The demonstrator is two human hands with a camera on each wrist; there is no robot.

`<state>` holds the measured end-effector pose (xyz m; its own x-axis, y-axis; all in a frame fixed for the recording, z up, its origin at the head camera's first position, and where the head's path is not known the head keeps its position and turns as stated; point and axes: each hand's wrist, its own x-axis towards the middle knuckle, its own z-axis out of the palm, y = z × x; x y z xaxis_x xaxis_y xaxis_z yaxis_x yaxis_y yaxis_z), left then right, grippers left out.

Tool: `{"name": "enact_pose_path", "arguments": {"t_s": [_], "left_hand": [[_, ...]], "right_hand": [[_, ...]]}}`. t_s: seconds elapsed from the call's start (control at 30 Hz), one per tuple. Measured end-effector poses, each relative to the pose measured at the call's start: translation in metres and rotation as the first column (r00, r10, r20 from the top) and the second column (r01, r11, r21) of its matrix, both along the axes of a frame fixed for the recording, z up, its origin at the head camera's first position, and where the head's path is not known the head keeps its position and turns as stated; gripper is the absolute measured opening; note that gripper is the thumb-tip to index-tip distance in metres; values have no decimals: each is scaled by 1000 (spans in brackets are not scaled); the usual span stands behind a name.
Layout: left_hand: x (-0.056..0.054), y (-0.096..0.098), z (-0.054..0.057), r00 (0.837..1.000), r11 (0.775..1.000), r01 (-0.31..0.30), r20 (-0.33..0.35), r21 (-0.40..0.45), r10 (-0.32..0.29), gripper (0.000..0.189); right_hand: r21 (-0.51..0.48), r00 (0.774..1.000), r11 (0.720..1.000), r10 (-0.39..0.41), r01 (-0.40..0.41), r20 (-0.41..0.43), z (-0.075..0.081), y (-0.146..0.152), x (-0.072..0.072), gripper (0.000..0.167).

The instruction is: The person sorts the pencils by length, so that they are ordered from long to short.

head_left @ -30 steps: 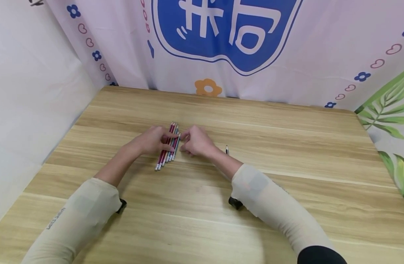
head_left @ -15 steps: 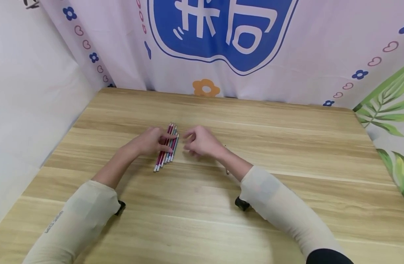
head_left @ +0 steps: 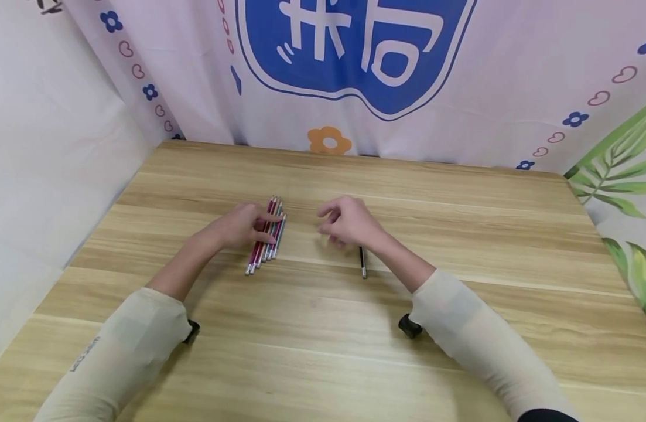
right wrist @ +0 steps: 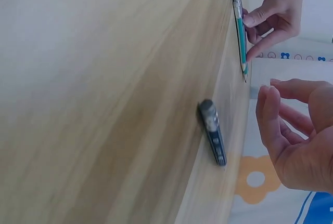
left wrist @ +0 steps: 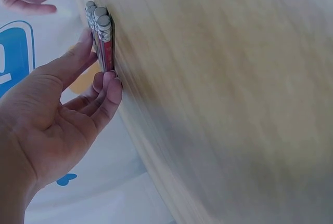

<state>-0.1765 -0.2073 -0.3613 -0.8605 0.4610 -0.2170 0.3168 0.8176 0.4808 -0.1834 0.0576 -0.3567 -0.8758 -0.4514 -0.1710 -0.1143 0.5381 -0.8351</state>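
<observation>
Several pencils (head_left: 262, 252), dark red, blue and teal with silver ends and erasers, lie side by side in a slanted row left of the table's middle. My left hand (head_left: 241, 227) reaches across this row. In the left wrist view, the thumb and fingers of that hand (left wrist: 57, 102) hold the row from its two sides. My right hand (head_left: 349, 221) hovers to the right of the row, holding nothing, with its fingers loosely bent. Just below it lies a black pencil (head_left: 362, 264), its upper part hidden by the hand. The right wrist view shows this pencil (right wrist: 213, 130) apart from the fingertips.
The wooden table (head_left: 312, 346) runs back to a hanging white cloth (head_left: 207, 76) with a blue emblem. White sheeting (head_left: 54, 176) borders the left side. A small black device (head_left: 409, 326) sits beneath the right sleeve.
My right hand has left the edge of the pencil row and moved right, toward the black pencil, uncovering that pencil's lower end. My left hand has stayed on the row.
</observation>
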Motion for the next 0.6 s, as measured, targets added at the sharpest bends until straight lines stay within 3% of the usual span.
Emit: {"name": "enact_pose_path", "arguments": {"t_s": [0.4, 0.6], "left_hand": [[1, 0, 0, 999, 999, 33, -26, -6, -33, 54], [3, 2, -1, 999, 1000, 9, -43, -20, -10, 58]], "right_hand": [[46, 1000, 999, -13, 15, -25, 0, 28, 8, 28], [57, 998, 997, -48, 50, -32, -4, 40, 10, 27]]}}
